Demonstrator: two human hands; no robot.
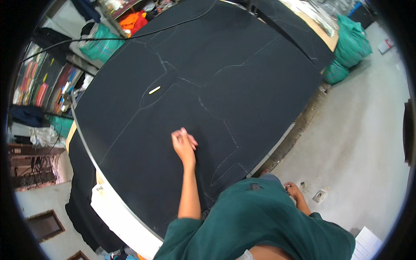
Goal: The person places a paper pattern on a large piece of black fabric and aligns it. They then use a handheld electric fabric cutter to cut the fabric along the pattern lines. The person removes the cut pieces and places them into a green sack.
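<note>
Left hand (183, 145), fingers together, presses black cloth (225, 86) already chalk-marked on the table; chalk (154, 90) lies far; right hand (293, 189) hangs, grip unclear.

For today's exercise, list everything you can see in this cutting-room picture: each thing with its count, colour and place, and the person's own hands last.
black fabric: one large spread, marked with pale chalk outlines, covering the table
chalk piece: one, pale yellow, lying on the fabric beyond the left hand
green sacks: at least two, teal, on the floor at the table's far right corner
folded cloth stacks: many, mixed colours, on shelves at far left
orange cloth: one heap, top left
floor: grey, right of the table
left hand: resting on the fabric, fingers curled
right hand: down beside the green shirt, off the table
</note>
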